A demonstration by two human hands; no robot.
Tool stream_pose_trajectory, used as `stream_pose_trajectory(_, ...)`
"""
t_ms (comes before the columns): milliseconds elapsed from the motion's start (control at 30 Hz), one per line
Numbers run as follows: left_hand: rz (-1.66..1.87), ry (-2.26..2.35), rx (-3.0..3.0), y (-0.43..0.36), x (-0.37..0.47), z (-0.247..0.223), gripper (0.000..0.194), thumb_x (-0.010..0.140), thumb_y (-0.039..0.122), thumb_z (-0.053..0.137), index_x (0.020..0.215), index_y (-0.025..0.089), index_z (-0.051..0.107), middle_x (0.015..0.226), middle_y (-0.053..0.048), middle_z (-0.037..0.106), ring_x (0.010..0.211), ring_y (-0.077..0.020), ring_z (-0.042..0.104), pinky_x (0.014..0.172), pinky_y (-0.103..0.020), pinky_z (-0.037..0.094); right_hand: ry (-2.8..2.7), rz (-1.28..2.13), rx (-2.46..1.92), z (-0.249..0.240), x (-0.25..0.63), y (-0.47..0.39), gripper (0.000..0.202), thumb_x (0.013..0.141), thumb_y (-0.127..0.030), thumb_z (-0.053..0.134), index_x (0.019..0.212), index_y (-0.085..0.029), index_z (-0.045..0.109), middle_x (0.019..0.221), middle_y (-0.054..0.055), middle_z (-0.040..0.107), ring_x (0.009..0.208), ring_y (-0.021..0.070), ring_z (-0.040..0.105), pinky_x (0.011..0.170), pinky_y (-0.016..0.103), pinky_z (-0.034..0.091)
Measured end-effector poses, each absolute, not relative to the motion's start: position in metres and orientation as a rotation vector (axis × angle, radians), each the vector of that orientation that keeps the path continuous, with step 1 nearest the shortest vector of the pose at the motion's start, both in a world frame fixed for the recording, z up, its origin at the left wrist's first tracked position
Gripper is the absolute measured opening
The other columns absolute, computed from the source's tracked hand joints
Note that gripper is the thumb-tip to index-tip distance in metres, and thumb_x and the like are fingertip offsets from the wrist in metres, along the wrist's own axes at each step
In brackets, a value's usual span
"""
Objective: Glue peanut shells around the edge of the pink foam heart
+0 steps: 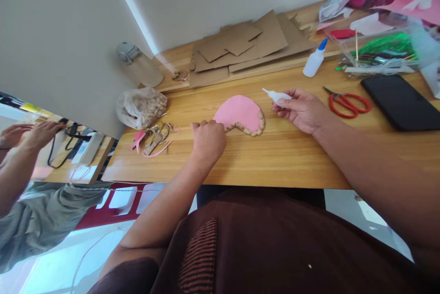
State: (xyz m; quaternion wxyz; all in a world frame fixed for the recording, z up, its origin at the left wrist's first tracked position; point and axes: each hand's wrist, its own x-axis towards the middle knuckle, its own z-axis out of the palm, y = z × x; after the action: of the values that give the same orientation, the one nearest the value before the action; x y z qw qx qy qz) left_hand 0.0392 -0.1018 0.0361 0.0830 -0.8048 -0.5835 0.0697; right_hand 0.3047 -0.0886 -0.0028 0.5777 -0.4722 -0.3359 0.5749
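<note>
A pink heart-like cutout [239,110] lies on the wooden table [275,156], with light brown lumpy pieces [256,133] along its lower and right edges. My left hand [209,139] is closed at the cutout's left end; whatever its fingers grip is hidden. Just right of the cutout, my right hand [302,110] is shut on a small white glue bottle [280,98], its thin nozzle pointing left above the table.
Red-handled scissors [349,104], a black phone [402,101] and a blue-capped bottle [313,64] lie or stand right. Cardboard sheets [250,42] lie behind. Left are a bag of brown pieces [142,108] and scraps [156,140]. Another person's hands [43,133] show far left.
</note>
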Motion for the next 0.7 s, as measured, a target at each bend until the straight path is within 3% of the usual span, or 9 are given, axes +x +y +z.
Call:
stream_pose_trajectory(433,0.422,-1.646,-2.428,-0.085,0.041,0.051,0.027,0.094,0.029,0.054,0.097,0.02,0.079,0.095,-0.015,0.077,0.104,-0.0331,0.065,0.091,-0.047,0.041,-0.743,1.345,-1.1,-0.003,0.304,-0.087,0.025,0.073,-0.011,0.082,0.084,-0.021,0.061,0.076,0.001,0.073,0.073,0.0141,0.068,0.058,0.023,0.051)
stream_pose_trajectory(533,0.536,-1.755,-2.426,-0.074,0.047,0.061,0.025,0.092,0.034,0.06,0.103,0.021,0.079,0.102,-0.014,0.077,0.108,-0.0339,0.066,0.092,-0.046,0.046,-0.735,1.343,-1.106,-0.002,0.304,-0.088,0.024,0.075,-0.008,0.08,0.084,-0.021,0.061,0.076,0.002,0.073,0.072,0.0137,0.068,0.059,0.023,0.051)
stream_pose_trajectory(700,0.74,-1.817,-2.461,-0.054,0.058,0.078,0.026,0.087,0.028,0.065,0.108,0.022,0.079,0.116,-0.013,0.076,0.106,-0.0305,0.069,0.087,-0.038,0.052,-0.718,1.338,-1.105,0.0,0.302,-0.09,0.024,0.077,-0.005,0.076,0.084,-0.02,0.06,0.076,0.002,0.073,0.07,0.0129,0.068,0.059,0.022,0.051)
